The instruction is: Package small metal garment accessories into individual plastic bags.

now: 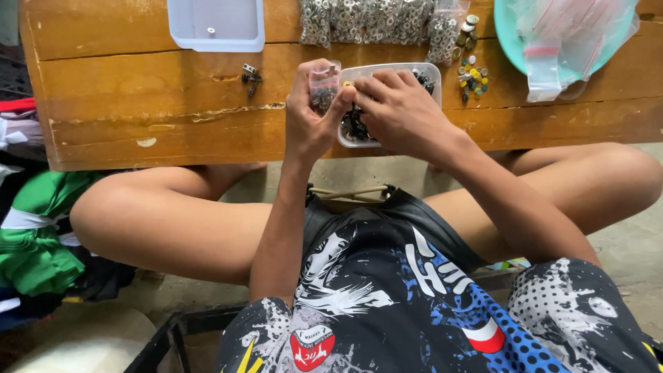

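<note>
Hands meet over the clear tray (428, 69) of small dark parts at the near table edge. Left hand (311, 117) pinches a small plastic bag (323, 86); right hand (400, 110) pinches into the tray. I judge a slip could spill parts off the wooden table (152, 103). Washers (366, 21) lie far; clothing (34, 235) sits left on the floor.

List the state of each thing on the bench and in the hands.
Left hand: closed on small clear bag, held upright.
Right hand: fingers reaching into clear tray of dark parts.
Empty clear container: open.
Washers: heaped loose.
Teal plate: covered by bags.
</note>
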